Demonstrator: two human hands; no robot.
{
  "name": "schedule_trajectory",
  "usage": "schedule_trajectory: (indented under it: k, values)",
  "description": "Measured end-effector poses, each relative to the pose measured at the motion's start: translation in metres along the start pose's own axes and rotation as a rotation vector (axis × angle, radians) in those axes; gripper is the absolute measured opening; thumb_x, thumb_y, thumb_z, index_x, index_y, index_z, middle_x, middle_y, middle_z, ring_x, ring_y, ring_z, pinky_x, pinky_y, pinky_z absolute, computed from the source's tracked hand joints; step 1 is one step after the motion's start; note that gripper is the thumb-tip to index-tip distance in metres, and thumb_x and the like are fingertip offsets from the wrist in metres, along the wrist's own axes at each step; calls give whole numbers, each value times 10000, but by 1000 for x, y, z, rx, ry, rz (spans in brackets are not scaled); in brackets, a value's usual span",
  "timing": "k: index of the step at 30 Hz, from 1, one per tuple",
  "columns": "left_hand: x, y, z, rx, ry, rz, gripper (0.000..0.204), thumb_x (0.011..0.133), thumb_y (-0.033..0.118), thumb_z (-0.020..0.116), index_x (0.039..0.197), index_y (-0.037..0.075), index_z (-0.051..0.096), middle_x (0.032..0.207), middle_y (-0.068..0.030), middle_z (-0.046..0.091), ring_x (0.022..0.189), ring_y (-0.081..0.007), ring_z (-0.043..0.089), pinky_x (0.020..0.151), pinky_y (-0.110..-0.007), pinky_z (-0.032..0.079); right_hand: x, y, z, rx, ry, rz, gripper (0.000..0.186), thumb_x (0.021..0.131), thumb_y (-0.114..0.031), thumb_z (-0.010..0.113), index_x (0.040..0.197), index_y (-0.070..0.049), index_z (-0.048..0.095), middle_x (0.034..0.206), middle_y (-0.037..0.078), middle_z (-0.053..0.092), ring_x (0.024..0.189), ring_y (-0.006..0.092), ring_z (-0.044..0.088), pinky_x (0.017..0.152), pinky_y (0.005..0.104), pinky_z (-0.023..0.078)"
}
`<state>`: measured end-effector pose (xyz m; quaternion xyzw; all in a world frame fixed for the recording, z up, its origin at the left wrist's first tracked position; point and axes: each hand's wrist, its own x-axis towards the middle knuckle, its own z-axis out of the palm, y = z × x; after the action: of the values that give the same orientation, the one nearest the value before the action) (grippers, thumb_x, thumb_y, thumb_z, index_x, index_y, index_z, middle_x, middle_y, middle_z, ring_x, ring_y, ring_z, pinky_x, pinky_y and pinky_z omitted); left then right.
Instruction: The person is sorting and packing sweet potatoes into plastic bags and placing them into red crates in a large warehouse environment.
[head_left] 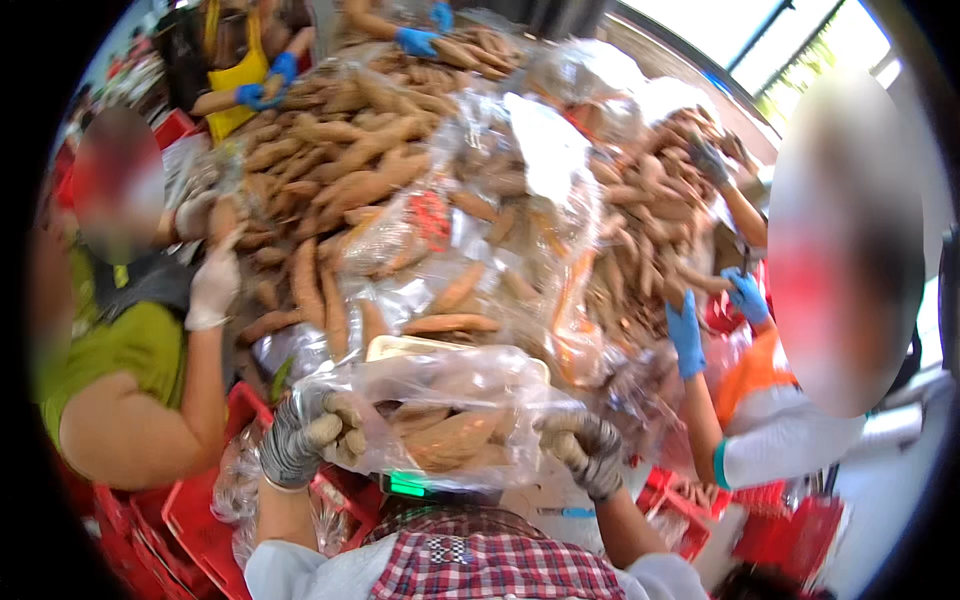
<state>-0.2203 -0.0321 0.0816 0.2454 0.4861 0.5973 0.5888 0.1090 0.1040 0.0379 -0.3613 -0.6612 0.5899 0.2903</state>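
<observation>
A: What occupies the most area?

B: A broad pile of brown tubers (350, 160), extending from the upper left to the centre; a 2nd heap (650, 205) lies at the upper right. Many tubers in both are loose, so much of the stock appears to be left unbagged.

A: And next in size?

B: The clear bag (440, 385), lower centre, with several tubers inside. Filling is judged well advanced; whether the mouth is sealed cannot be told. A red crate (190, 510) stands at the lower left, and the rim of a pale tray (400, 346) shows behind the bag's upper edge.

A: The wearer's hands?

B: There are 2, in grey gloves with cream fingertips. The left hand (312, 430) is curled nearly closed, gripping the bag's left edge; the right hand (583, 447), likewise curled, grips its right edge. The bag spans the space between them.

A: The smallest feature?

B: A lit green display (407, 484), just below the bag in the frame.
</observation>
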Motion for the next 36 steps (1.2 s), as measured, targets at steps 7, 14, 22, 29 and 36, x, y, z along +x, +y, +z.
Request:
schedule_trajectory:
  k: [7,14,22,29,36]
  values:
    - [68,-75,42,341,-88,-169,242,825,200,583,945,-10,602,723,-75,628,586,-124,572,538,-253,462,112,93,-53,-139,466,-158,269,873,-282,559,962,-36,623,845,40,642,723,135,590,663,277,492]
    - [78,-93,44,164,112,-222,294,861,248,577,1002,-10,563,658,-70,597,432,-110,521,393,-215,397,267,187,-210,-850,694,-251,423,792,-163,596,1175,-14,496,1084,224,564,1040,358,527,934,370,410]
    - [72,-95,41,185,183,-268,275,880,226,553,1020,-11,550,673,-75,604,453,-114,536,420,-223,417,306,126,-203,-1259,424,364,633,699,-277,699,1245,-68,456,1247,180,464,1130,318,485,959,369,402]
    - [64,-94,44,114,127,-178,263,865,221,582,1025,12,561,721,-70,612,543,-101,545,497,-233,440,219,90,-187,-1185,418,-74,531,676,-166,696,1164,-84,506,1112,157,544,1021,333,537,865,382,455]
    - [6,-53,32,624,136,227,293,798,182,658,1036,27,587,899,-27,589,784,-117,547,740,-259,444,67,26,-169,46,540,-129,201,844,-185,611,977,-50,544,729,24,568,608,110,518,550,234,433]
